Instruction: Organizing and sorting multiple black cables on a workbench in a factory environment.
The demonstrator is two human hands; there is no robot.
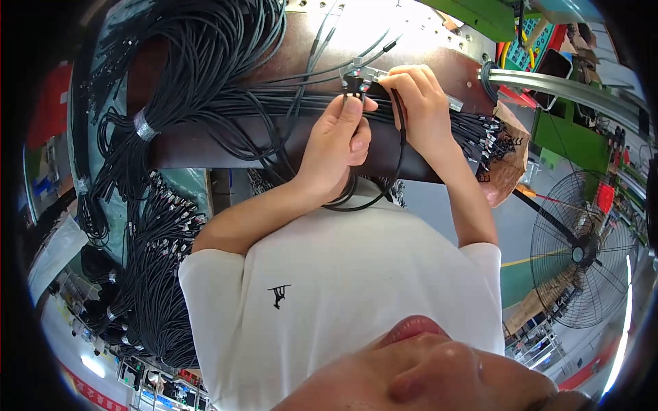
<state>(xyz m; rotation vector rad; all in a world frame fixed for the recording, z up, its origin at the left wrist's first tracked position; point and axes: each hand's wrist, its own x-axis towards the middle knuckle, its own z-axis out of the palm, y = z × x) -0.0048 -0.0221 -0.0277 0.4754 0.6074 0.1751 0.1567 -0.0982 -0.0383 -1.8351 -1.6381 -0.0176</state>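
Note:
My left hand (339, 140) is closed in a pinch around black cables, their dark connector ends (355, 85) standing up past the thumb. Close by on the right, my right hand (421, 103) has its fingertips pressed together at a small metal-ended connector (375, 74). From under those fingers a black cable (401, 140) hangs down and loops below both hands. The two hands nearly meet above the dark table (205, 149). What exactly lies under the right fingertips is partly hidden.
A thick cable bundle, bound with silver tape (144, 126), covers the table's left. More bundled cables (164, 294) hang below. Cable ends with metal plugs (483, 133) lie on brown paper (510, 157) at the right. A black fan (582, 253) stands at the right.

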